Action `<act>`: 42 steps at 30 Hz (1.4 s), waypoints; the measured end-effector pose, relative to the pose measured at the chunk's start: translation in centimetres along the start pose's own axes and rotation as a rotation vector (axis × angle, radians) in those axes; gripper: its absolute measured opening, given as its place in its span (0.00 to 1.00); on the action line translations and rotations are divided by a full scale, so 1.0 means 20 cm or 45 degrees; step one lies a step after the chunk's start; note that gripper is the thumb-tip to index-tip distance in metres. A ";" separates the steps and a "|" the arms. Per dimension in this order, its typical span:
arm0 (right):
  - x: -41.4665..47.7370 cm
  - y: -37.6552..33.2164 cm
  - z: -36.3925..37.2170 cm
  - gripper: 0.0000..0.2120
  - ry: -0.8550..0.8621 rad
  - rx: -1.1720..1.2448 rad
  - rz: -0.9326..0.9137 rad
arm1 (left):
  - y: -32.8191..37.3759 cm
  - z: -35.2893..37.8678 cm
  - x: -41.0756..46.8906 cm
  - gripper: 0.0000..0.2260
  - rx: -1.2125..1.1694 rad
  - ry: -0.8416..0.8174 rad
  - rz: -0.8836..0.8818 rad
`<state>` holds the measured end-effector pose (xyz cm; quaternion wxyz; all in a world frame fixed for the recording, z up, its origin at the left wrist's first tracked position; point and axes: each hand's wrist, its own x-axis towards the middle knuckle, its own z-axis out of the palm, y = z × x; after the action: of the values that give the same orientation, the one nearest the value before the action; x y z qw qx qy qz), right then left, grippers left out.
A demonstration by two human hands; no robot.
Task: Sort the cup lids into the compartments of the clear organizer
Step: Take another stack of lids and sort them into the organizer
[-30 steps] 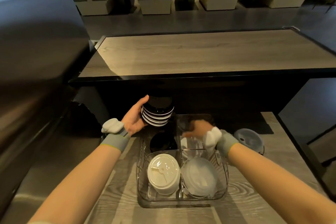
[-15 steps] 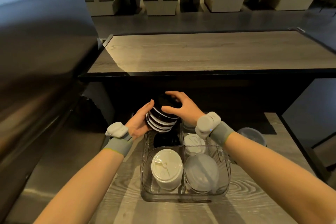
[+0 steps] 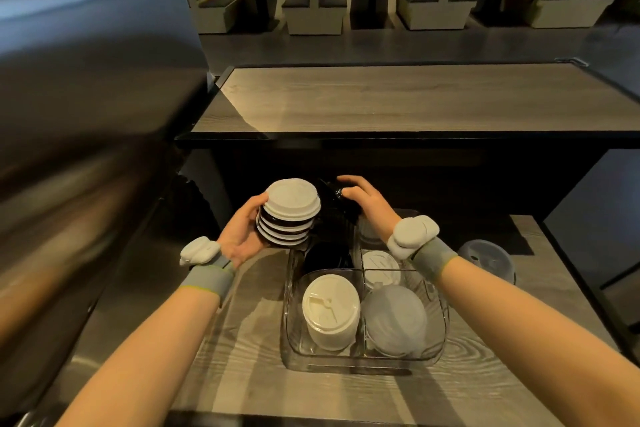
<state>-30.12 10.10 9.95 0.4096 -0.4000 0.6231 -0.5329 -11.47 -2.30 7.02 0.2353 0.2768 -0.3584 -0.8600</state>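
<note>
**Inspector:** Report the grip, each hand.

**Operator:** I see the left hand (image 3: 242,236) wrapped around a mixed stack of lids (image 3: 289,213), held in the air just left of the clear organizer (image 3: 363,357). The right hand (image 3: 367,204) pinches one black lid (image 3: 330,192) above the far-left compartment.

**Inspector:** Step in hand?

**Operator:** I judge it is peeling lids off the stack and sorting by kind. The next move calls for lowering the black lid onto the dark pile (image 3: 325,258) beneath it.

**Inspector:** Counts?

**Operator:** About five lids in the stack, a white one on top. Four compartments show contents: dark, small white (image 3: 381,267), large white (image 3: 330,310), frosted (image 3: 394,319). One clear lid (image 3: 486,258) lies apart on the table (image 3: 242,374).
</note>
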 end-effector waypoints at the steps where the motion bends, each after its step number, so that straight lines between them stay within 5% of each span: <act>1: 0.01 0.02 0.02 0.17 -0.010 -0.067 0.013 | 0.02 -0.01 -0.03 0.22 -0.008 -0.020 0.022; 7: 0.10 0.16 0.08 0.26 -0.290 -1.138 0.048 | 0.10 -0.02 -0.07 0.15 -0.027 -0.022 0.054; 13: 0.10 0.24 0.13 0.26 -0.504 -1.514 0.072 | 0.11 -0.09 0.01 0.29 -0.036 -0.002 0.014; 15: 0.11 0.21 0.13 0.20 -0.357 -1.409 -0.011 | 0.09 -0.08 0.01 0.27 -0.029 -0.008 0.004; 18: 0.12 0.11 0.15 0.14 0.037 -0.944 -0.178 | 0.08 -0.05 -0.01 0.08 0.065 0.084 -0.008; 19: 0.11 0.06 0.16 0.14 0.082 -0.761 -0.213 | 0.07 -0.04 -0.02 0.13 0.087 0.091 -0.010; 23: 0.06 -0.03 0.23 0.27 -0.165 -0.684 -0.236 | 0.04 0.01 -0.02 0.13 0.261 0.065 -0.055; 26: 0.04 -0.04 0.25 0.32 -0.150 -0.685 -0.223 | 0.02 0.03 -0.03 0.13 0.323 0.033 -0.065; 32: 0.00 -0.04 0.19 0.29 -0.197 -0.445 -0.052 | -0.02 0.06 -0.04 0.19 0.343 0.059 -0.045; 37: -0.02 -0.06 0.13 0.25 -0.177 -0.218 0.021 | -0.04 0.08 -0.04 0.09 0.292 -0.020 0.006; 40: -0.04 -0.08 0.06 0.26 -0.101 -0.172 0.024 | -0.05 0.08 -0.04 0.21 0.223 -0.096 0.065; 42: -0.07 -0.07 -0.02 0.24 -0.032 -0.260 0.019 | -0.06 0.08 -0.03 0.18 0.226 -0.058 0.057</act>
<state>-29.88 11.38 11.48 0.3784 -0.4417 0.6720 -0.4584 -12.25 -0.42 7.28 0.2207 0.2687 -0.4447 -0.8254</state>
